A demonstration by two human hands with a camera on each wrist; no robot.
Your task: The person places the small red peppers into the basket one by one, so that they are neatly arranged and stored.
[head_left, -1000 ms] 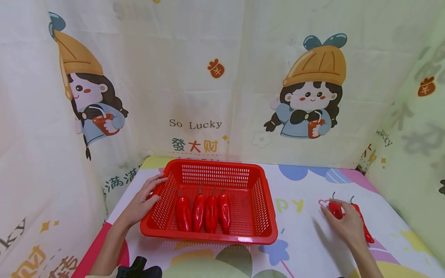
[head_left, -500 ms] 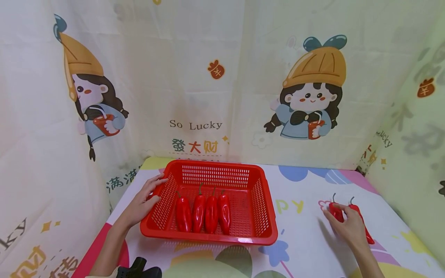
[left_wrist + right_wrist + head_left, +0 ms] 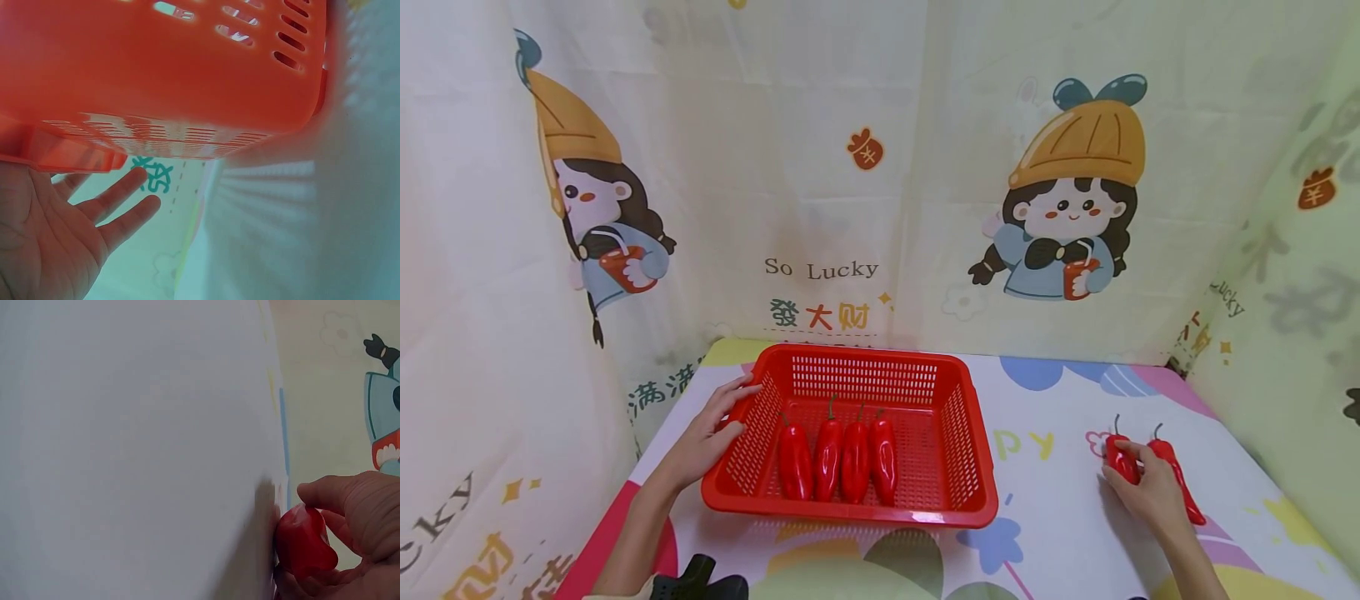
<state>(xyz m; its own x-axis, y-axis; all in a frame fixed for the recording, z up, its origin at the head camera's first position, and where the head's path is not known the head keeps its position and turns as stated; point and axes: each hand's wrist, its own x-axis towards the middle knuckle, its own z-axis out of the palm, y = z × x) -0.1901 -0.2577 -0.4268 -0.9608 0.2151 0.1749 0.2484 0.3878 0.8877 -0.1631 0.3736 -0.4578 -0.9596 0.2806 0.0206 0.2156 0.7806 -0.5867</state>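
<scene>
In the head view my left hand (image 3: pixel 700 440) rests on the left rim of a red plastic basket (image 3: pixel 983 467). Its fingers look fairly straight and spread beside the basket wall in the left wrist view. Inside the basket several shiny red chili peppers (image 3: pixel 827 462) lie side by side, green stems toward the back. At the right of the table, my right hand (image 3: pixel 1153 492) pinches a red chili pepper (image 3: pixel 1118 457) between thumb and fingers. The right wrist view shows that pepper's rounded end (image 3: pixel 303 544) in the grip. Another red chili pepper (image 3: pixel 1187 498) lies just right of this hand.
The basket stands on a table (image 3: pixel 1052 533) with a colourful printed cover. Cloth walls (image 3: pixel 925 208) with cartoon figures rise behind it and at both sides. A black device (image 3: pixel 700 577) sits at the left wrist.
My right hand has shifted slightly at the left of the two right-hand peppers, and more of that pepper shows now. My left hand and the basket have stayed put.
</scene>
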